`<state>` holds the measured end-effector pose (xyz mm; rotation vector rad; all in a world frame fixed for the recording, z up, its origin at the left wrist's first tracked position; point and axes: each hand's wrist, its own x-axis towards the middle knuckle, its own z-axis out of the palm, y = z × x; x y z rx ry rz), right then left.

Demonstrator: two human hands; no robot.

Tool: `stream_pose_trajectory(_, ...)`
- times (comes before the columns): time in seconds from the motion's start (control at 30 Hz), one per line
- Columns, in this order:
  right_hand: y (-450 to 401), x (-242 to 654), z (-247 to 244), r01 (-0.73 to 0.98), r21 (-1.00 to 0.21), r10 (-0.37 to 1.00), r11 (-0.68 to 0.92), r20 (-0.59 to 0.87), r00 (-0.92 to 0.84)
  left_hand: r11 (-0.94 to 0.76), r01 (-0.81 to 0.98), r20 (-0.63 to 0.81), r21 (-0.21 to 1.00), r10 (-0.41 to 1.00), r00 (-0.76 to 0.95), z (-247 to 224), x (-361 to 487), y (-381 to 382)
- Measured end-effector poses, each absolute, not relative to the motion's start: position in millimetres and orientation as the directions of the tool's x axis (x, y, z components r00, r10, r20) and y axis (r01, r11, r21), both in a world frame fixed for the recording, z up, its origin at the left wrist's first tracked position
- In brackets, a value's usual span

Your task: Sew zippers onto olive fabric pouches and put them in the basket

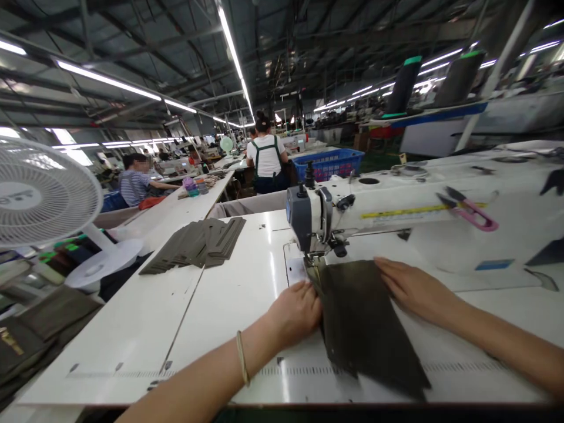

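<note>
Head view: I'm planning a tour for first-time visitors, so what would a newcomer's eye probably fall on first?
Probably the white sewing machine right of centre, with dark cloth between the person's left grip and right grip in front of it. Next might come the big white fan at the left edge, then the pink-handled scissors on the machine's body at right.
</note>
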<state>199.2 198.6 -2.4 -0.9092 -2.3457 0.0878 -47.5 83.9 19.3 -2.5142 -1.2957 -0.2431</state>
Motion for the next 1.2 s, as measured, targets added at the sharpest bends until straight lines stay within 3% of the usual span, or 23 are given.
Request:
stream_pose_trajectory(0.07, 208, 211, -8, 0.583, -0.379, 0.689, 0.718, 0.503, -0.522, -0.559, 0.804, 0.300, -0.201, 0.746, 0.594, 15, -48, 78)
stream_pose_trajectory(0.17, 209, 203, -14, 0.558, -0.549, 0.782, 0.623, 0.461, -0.420, -0.507, 0.861, 0.339, -0.048, 0.802, 0.491, 17, -52, 80)
stream_pose_trajectory(0.3, 205, 182, -8, 0.624, -0.597, 0.861, 0.504, 0.402, -0.311, -0.443, 0.893, 0.391, 0.081, 0.838, 0.381, 15, -52, 94)
stream_pose_trajectory(0.5, 217, 176, 2, 0.662, -0.506, 0.828, 0.552, 0.421, -0.369, -0.452, 0.891, 0.307, -0.034, 0.844, 0.440, 11, -49, 102)
stream_pose_trajectory(0.67, 227, 178, -5, 0.867, -0.140, 0.856, 0.479, 0.295, -0.425, -0.433, 0.900, 0.296, -0.052, 0.854, 0.428, 16, -50, 102)
stream_pose_trajectory(0.73, 226, 172, -2, 0.876, -0.009, 0.818, 0.482, 0.363, -0.446, -0.417, 0.909, 0.294, -0.020, 0.866, 0.404, 15, -49, 103)
stream_pose_trajectory(0.83, 224, 160, 0, 0.778, 0.112, 0.621, 0.619, 0.536, -0.572, -0.398, 0.917, 0.290, 0.009, 0.879, 0.379, 14, -48, 103)
stream_pose_trajectory(0.9, 224, 156, -6, 0.723, 0.126, 0.544, 0.680, 0.575, -0.611, -0.392, 0.920, 0.297, 0.016, 0.880, 0.370, 14, -47, 103)
stream_pose_trajectory(1.07, 217, 164, -20, 0.726, 0.048, 0.564, 0.686, 0.595, -0.573, -0.380, 0.922, 0.340, 0.074, 0.879, 0.335, 14, -46, 102)
stream_pose_trajectory(1.2, 190, 150, -10, 0.501, -0.094, 0.456, 0.860, 0.583, -0.673, -0.365, 0.922, 0.417, 0.133, 0.864, 0.282, 9, -47, 102)
